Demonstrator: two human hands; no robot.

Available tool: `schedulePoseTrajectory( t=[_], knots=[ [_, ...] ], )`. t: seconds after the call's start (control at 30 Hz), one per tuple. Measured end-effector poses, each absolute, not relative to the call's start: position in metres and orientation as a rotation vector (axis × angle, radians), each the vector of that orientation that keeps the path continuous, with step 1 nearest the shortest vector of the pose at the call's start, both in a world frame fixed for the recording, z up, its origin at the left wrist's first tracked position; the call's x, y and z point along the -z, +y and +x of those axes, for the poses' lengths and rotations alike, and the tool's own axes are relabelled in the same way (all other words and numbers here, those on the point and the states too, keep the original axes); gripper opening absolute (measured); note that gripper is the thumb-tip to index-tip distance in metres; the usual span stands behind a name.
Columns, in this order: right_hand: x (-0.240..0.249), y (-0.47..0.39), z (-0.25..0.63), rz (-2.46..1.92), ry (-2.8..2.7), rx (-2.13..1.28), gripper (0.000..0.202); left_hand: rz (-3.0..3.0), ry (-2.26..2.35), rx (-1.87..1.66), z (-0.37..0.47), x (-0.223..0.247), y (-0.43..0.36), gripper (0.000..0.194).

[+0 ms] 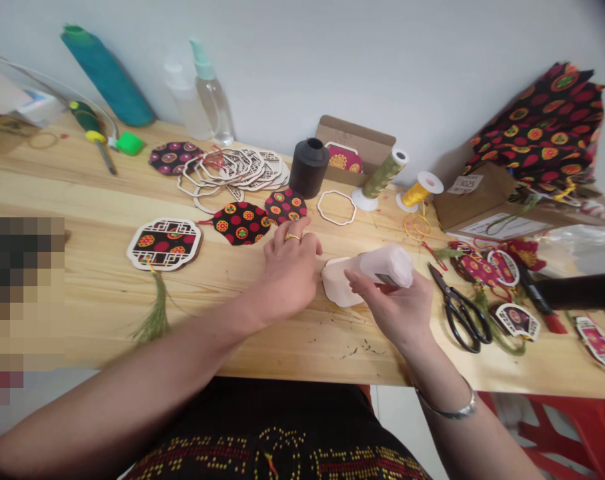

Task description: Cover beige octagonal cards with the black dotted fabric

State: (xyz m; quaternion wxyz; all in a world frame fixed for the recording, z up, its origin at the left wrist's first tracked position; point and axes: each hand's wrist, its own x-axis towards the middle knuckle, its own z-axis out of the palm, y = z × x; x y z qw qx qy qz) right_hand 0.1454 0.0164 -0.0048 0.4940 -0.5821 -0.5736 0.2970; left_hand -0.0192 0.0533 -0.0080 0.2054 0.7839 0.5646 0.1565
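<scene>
My right hand point(399, 303) is wrapped round a white bottle point(389, 263), which is tilted over a pale blank plaque point(339, 283) lying on the table. My left hand point(292, 263), with a ring on one finger, rests at the lower edge of a dark patterned fabric piece point(286, 205); its fingers are bent, and whether they grip anything is hidden. Beside that piece lies another patterned fabric piece point(241, 223). Further left is a framed ornament point(165, 244) with a green tassel point(155, 313). An empty white outline frame point(337, 207) lies above the plaque.
Black scissors point(462, 310) and several finished ornaments point(515, 321) lie at the right. Behind stand a black thread cone point(309, 167), a green spool point(385, 175), a yellow spool point(418, 191) and a cardboard box point(475, 203). Lattice frames point(232, 170) are piled at back left.
</scene>
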Motion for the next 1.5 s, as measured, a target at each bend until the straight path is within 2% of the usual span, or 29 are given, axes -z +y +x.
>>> schedulePoseTrajectory(
  t=[1.5],
  knots=[
    [-0.004,0.018,0.149,-1.412,-1.196,-0.757,0.015,2.099,1.619,-0.388,-0.010,0.008,0.047,0.019]
  ],
)
